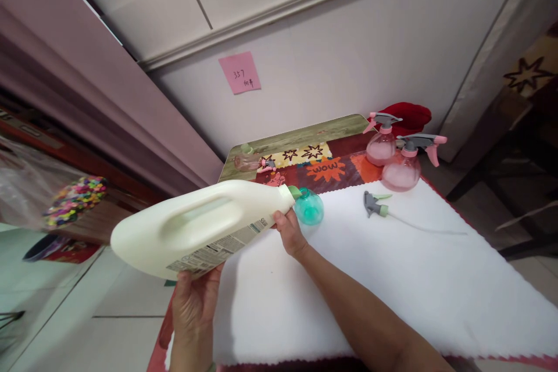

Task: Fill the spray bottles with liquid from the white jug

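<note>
A large cream plastic jug [235, 203] with a moulded handle and a printed label lies tilted in both my hands. Underneath its body, near the base, my left hand [196, 296] grips it. My right hand [288, 231] holds it close to the neck. The jug's green spout meets the mouth of a small round teal bottle [309, 209] standing on the white cloth. Whether liquid is flowing cannot be made out. To the right of the teal bottle lies a grey and green spray head [375, 204] with a long clear tube.
Two pink spray bottles [401, 173] stand at the table's right, beside a red cloth item [403, 117]. Another clear bottle [246, 161] lies at the back left. A white cloth [383, 285] covers the front of the table, which backs onto a wall bearing a pink note [239, 72].
</note>
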A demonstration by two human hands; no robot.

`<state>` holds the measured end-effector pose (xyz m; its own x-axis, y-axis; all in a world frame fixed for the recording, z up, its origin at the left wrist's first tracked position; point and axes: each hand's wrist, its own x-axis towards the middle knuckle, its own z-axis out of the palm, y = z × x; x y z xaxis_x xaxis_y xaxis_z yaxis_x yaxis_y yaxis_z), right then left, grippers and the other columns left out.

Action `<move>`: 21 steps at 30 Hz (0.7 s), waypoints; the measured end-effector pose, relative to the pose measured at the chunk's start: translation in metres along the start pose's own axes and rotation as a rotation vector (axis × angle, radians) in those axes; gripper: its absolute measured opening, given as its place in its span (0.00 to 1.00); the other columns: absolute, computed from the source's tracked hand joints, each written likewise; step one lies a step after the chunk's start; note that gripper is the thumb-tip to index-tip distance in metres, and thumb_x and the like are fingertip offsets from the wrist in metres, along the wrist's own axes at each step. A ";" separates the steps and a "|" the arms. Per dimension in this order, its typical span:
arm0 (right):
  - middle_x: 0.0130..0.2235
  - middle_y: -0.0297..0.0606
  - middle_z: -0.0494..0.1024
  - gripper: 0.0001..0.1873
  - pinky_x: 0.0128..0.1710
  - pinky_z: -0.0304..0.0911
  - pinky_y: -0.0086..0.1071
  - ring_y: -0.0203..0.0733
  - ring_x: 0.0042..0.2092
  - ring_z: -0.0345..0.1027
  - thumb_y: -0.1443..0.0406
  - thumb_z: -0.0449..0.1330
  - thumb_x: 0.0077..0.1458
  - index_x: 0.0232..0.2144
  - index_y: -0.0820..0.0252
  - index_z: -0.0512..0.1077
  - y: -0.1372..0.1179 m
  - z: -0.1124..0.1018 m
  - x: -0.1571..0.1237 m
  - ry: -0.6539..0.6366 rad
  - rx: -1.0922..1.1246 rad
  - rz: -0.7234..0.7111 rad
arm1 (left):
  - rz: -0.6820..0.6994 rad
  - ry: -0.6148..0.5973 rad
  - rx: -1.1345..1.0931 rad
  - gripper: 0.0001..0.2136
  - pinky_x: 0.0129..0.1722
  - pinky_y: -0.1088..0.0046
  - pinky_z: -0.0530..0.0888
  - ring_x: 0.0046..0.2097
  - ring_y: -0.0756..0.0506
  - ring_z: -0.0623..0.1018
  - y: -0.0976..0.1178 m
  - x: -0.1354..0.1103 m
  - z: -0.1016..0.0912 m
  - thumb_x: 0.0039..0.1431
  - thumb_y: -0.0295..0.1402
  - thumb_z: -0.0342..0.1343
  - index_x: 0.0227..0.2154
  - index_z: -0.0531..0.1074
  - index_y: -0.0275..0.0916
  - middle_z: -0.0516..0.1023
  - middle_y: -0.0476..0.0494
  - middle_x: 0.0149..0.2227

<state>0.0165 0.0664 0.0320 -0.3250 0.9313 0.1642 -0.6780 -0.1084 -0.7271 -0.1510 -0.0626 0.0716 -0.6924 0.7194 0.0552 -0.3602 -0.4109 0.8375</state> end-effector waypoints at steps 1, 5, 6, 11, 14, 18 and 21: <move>0.45 0.43 0.80 0.37 0.40 0.75 0.37 0.48 0.44 0.75 0.42 0.62 0.50 0.56 0.55 0.71 0.000 0.000 0.000 -0.001 -0.001 -0.001 | 0.000 0.005 0.003 0.33 0.63 0.45 0.67 0.68 0.32 0.64 0.001 0.000 0.001 0.40 0.47 0.74 0.53 0.76 0.51 0.74 0.47 0.63; 0.46 0.42 0.81 0.36 0.41 0.75 0.38 0.48 0.45 0.75 0.42 0.62 0.51 0.55 0.56 0.72 -0.001 -0.001 -0.001 -0.007 -0.002 0.001 | -0.008 0.026 -0.019 0.34 0.64 0.48 0.67 0.68 0.34 0.65 0.004 -0.002 0.008 0.39 0.44 0.76 0.53 0.76 0.50 0.74 0.48 0.63; 0.46 0.42 0.81 0.36 0.41 0.75 0.38 0.48 0.45 0.75 0.42 0.62 0.51 0.55 0.56 0.72 -0.001 -0.001 -0.001 -0.004 -0.005 0.000 | -0.013 0.031 -0.025 0.33 0.64 0.49 0.67 0.68 0.34 0.65 0.005 -0.002 0.009 0.39 0.44 0.76 0.53 0.76 0.50 0.74 0.48 0.62; 0.47 0.43 0.81 0.37 0.41 0.76 0.38 0.48 0.44 0.75 0.42 0.62 0.51 0.56 0.56 0.71 0.000 -0.002 -0.001 -0.003 -0.013 -0.009 | -0.029 0.028 -0.053 0.29 0.65 0.47 0.64 0.67 0.35 0.67 0.007 0.000 0.004 0.45 0.43 0.73 0.52 0.76 0.51 0.77 0.48 0.59; 0.46 0.43 0.81 0.38 0.40 0.76 0.38 0.48 0.44 0.75 0.41 0.61 0.51 0.56 0.57 0.71 -0.002 -0.001 0.000 -0.009 -0.020 -0.013 | -0.021 0.030 -0.064 0.29 0.66 0.46 0.63 0.67 0.35 0.68 0.006 0.001 0.001 0.45 0.43 0.73 0.53 0.76 0.52 0.78 0.49 0.59; 0.46 0.43 0.80 0.38 0.41 0.76 0.39 0.48 0.44 0.75 0.40 0.61 0.51 0.56 0.56 0.71 -0.005 0.000 0.000 -0.002 -0.021 -0.020 | -0.002 0.028 -0.036 0.30 0.66 0.46 0.63 0.68 0.34 0.65 0.006 0.000 0.006 0.45 0.45 0.73 0.53 0.76 0.51 0.77 0.48 0.59; 0.46 0.43 0.80 0.37 0.41 0.76 0.39 0.48 0.44 0.75 0.41 0.62 0.51 0.56 0.56 0.71 -0.004 -0.001 0.001 0.003 -0.015 -0.021 | 0.006 0.039 -0.017 0.32 0.65 0.46 0.65 0.68 0.33 0.65 0.009 -0.002 0.013 0.41 0.45 0.74 0.53 0.76 0.51 0.76 0.48 0.61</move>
<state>0.0194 0.0676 0.0342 -0.3086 0.9344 0.1779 -0.6749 -0.0833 -0.7332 -0.1444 -0.0607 0.0856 -0.7180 0.6950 0.0386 -0.3664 -0.4245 0.8280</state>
